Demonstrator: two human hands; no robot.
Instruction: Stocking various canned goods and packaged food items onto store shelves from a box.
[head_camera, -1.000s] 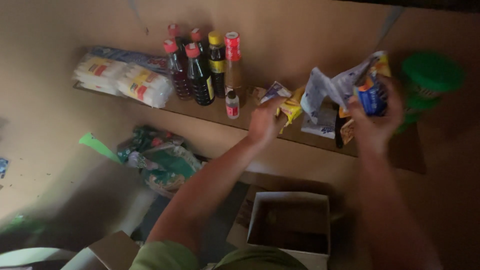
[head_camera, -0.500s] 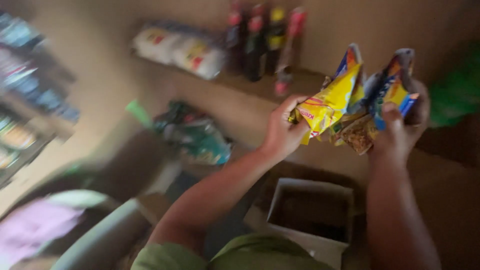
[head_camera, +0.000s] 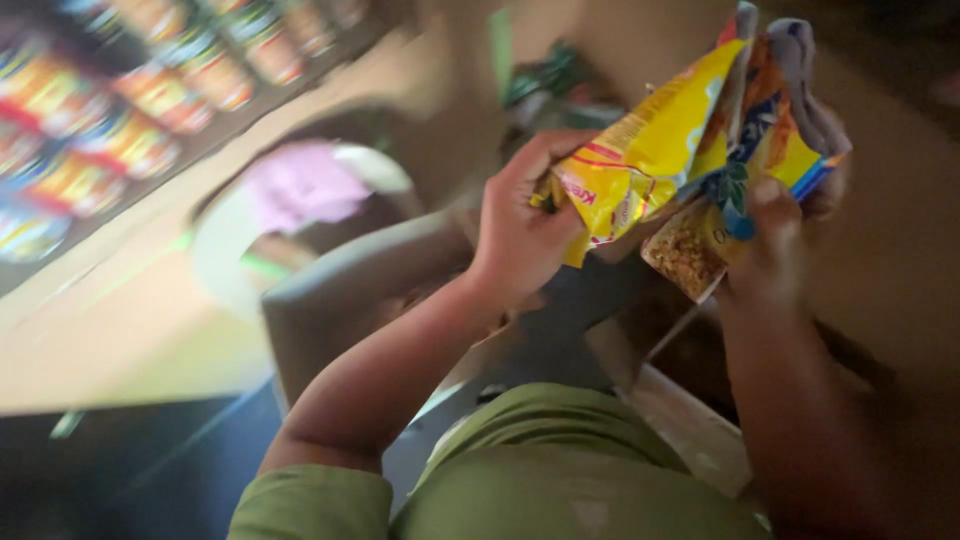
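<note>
From the head camera, your left hand is closed around the lower end of a yellow snack packet, fingers curled over its crimped edge, thumb side toward you. Your right hand is clamped on a bunch of other packets: a clear-windowed packet of small brown pieces hangs lowest, and a blue and yellow packet stands behind it, its top rising beside a grey wrapper. The yellow snack packet leans against this bunch, touching it, so both hands sit close together, held up in front of your chest, above your green shirt.

Below the packets, an open cardboard box shows a pale rim, its inside dark. To the left a shelf carries rows of colourful tins, blurred. Between the shelf and your left forearm lies a pink cloth on something round and pale; the blur hides what it is. A green bundle lies further back.
</note>
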